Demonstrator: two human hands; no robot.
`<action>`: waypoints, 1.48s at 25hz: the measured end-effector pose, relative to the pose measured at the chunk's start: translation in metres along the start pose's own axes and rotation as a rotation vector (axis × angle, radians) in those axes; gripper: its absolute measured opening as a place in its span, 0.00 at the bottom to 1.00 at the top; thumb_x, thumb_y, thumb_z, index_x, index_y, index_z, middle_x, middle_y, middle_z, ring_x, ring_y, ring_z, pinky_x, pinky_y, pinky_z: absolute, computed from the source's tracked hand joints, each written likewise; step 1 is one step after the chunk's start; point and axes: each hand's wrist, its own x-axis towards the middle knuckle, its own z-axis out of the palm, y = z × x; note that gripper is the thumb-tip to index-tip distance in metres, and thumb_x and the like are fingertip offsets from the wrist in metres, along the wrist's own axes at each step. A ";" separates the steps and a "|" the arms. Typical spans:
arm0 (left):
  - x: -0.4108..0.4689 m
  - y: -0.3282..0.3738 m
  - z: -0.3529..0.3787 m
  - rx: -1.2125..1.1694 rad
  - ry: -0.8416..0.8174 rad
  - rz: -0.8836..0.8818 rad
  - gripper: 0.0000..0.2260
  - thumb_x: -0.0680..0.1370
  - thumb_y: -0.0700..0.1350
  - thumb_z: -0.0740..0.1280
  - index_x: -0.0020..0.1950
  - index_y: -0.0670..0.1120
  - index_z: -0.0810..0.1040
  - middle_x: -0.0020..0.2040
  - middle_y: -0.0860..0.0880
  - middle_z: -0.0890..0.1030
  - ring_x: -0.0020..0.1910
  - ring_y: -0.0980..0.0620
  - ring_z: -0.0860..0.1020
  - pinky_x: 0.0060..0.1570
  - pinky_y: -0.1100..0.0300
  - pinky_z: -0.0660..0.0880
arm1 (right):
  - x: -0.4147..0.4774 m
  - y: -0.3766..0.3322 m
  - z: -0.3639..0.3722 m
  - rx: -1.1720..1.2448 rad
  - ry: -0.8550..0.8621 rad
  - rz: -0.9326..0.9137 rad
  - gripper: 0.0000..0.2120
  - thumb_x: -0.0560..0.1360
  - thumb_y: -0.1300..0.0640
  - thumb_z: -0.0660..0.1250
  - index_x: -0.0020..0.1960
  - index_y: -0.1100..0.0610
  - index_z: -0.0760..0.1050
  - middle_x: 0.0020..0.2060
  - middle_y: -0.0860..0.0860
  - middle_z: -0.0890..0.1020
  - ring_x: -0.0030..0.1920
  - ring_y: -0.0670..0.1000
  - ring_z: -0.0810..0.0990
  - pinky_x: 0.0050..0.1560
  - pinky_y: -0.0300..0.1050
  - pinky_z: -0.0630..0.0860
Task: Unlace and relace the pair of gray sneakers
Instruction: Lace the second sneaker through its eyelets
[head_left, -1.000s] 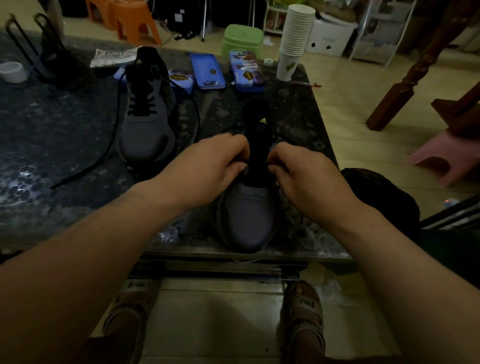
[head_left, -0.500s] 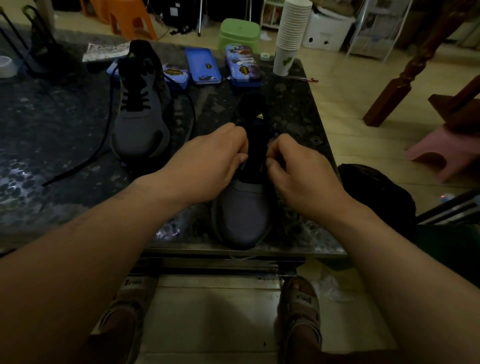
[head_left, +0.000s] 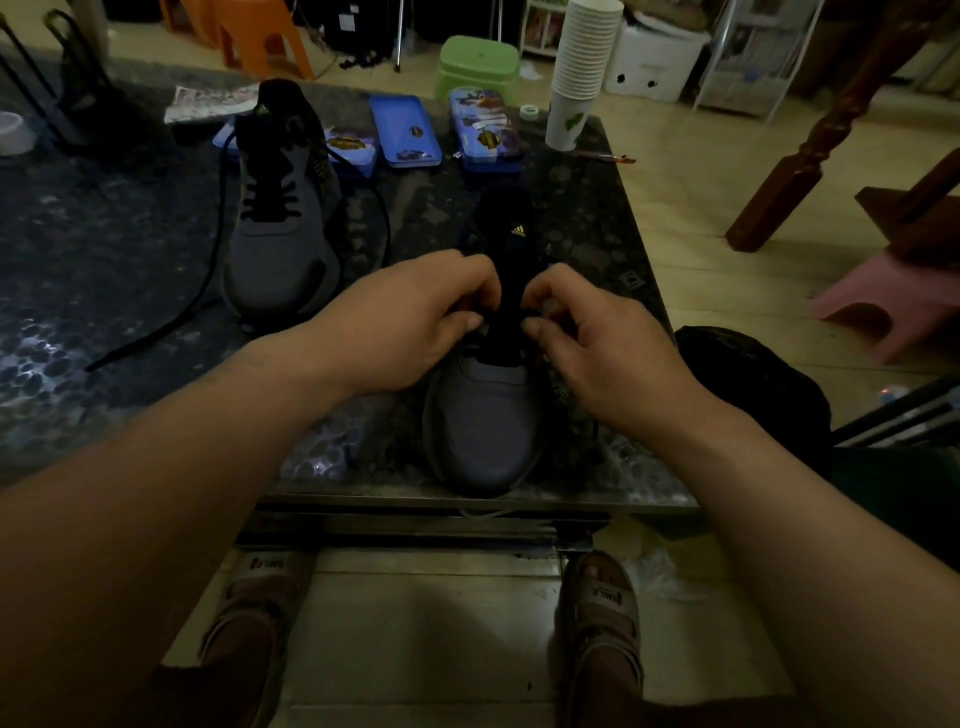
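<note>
A gray sneaker (head_left: 483, 421) with a black tongue stands toe-toward-me at the near edge of the dark marble table (head_left: 104, 291). My left hand (head_left: 410, 322) and my right hand (head_left: 602, 353) flank its tongue, fingers curled, each pinching the black lace at the lower eyelets. The lace itself is mostly hidden by my fingers. The second gray sneaker (head_left: 280, 234) sits farther back on the left, partly laced, with a loose black lace (head_left: 171, 322) trailing across the table.
Blue pencil tins (head_left: 405, 132) and a stack of paper cups (head_left: 584, 67) line the table's far edge. A black bag (head_left: 753, 384) lies right of the table. Stools, a wooden post and my sandalled feet (head_left: 602, 613) are on the floor.
The view shifted slightly, so the table sits a little lower in frame. Both hands stayed at the near sneaker's tongue, with the fingers drawn a bit closer together on the lace.
</note>
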 end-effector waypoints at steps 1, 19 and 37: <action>0.001 0.001 -0.001 0.054 0.002 0.021 0.08 0.81 0.46 0.68 0.56 0.57 0.73 0.50 0.57 0.73 0.49 0.53 0.75 0.48 0.49 0.76 | 0.001 -0.001 0.000 -0.023 0.008 -0.012 0.06 0.82 0.49 0.66 0.58 0.45 0.73 0.44 0.42 0.79 0.43 0.48 0.77 0.42 0.48 0.72; 0.006 0.010 0.007 -0.065 0.120 -0.121 0.04 0.81 0.46 0.68 0.51 0.52 0.73 0.43 0.54 0.79 0.42 0.52 0.77 0.42 0.50 0.75 | 0.004 0.002 0.003 0.056 0.007 0.092 0.05 0.83 0.51 0.61 0.49 0.50 0.69 0.36 0.45 0.76 0.41 0.54 0.77 0.43 0.55 0.74; -0.003 0.000 0.006 -0.299 0.105 -0.308 0.06 0.81 0.50 0.71 0.52 0.51 0.75 0.43 0.52 0.80 0.40 0.57 0.77 0.41 0.60 0.74 | 0.001 0.008 0.008 0.377 0.030 0.327 0.04 0.81 0.53 0.69 0.52 0.48 0.74 0.45 0.48 0.83 0.46 0.51 0.83 0.51 0.56 0.81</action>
